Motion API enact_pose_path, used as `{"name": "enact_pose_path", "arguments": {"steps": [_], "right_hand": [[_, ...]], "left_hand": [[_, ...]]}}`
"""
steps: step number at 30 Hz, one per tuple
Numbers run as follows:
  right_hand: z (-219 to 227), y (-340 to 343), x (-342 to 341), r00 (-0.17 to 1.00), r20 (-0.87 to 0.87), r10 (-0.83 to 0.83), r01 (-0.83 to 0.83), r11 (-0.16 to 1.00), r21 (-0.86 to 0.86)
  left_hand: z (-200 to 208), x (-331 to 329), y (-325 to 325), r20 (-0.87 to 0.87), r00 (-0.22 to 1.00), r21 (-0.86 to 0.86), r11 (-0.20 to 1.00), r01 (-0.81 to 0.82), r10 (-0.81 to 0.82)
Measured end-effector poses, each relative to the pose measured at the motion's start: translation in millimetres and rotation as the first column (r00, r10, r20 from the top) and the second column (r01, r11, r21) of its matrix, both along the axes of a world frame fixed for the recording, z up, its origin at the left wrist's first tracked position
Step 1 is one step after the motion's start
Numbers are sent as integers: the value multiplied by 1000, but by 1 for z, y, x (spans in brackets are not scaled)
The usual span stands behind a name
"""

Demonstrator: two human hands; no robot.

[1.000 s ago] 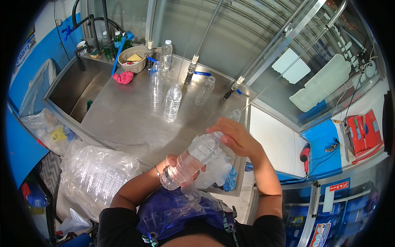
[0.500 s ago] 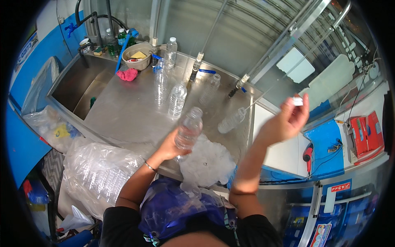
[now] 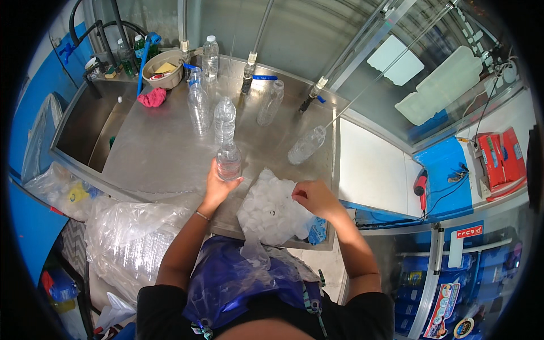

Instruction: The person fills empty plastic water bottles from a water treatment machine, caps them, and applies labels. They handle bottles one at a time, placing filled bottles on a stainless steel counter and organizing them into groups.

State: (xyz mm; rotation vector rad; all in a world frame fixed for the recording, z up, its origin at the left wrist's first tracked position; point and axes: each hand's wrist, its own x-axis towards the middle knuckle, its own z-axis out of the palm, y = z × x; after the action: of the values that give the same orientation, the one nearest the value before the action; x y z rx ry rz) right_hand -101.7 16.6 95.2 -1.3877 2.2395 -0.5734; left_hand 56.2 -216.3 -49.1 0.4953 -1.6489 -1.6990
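Stainless steel desk is carrying several clear plastic bottles, with a clear bag of white caps lying at its near edge. Left hand is clamping one upright clear plastic bottle near the desk's front, while right hand is pinching together inside the bag's top.

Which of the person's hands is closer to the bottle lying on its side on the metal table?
The right hand. It rests on the white bag just below the lying bottle; the left hand holds an upright bottle farther left.

The bag of caps hides the right hand's fingertips.
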Motion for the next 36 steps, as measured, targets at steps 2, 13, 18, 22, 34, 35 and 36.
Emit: {"name": "enact_pose_path", "arguments": {"steps": [2,13,18,22,34,35,36], "right_hand": [[-21,8,4,986,5,-167,166,973,-162],[-68,4,-14,995,-27,-93,92,995,-43],[-7,5,-2,900,-435,-37,-15,993,-115],[30,-38,-8,988,-93,-122,77,920,-384],[-126,-287,-35,176,979,-101,441,897,14],[-128,-288,-36,131,989,-68,403,915,10],[-129,-289,-38,90,996,-28,369,929,-7]], "left_hand": [[-10,-8,3,-18,1000,20,1000,-5,5],[-18,8,3,24,998,-87,995,56,-55],[21,12,-37,133,960,-121,965,-232,247],[38,-37,-76,217,906,-362,892,-271,363],[38,-29,-70,292,842,-284,882,-376,453],[38,-20,-72,302,839,-256,887,-385,452],[38,-13,-74,296,834,-291,875,-386,466]]}}
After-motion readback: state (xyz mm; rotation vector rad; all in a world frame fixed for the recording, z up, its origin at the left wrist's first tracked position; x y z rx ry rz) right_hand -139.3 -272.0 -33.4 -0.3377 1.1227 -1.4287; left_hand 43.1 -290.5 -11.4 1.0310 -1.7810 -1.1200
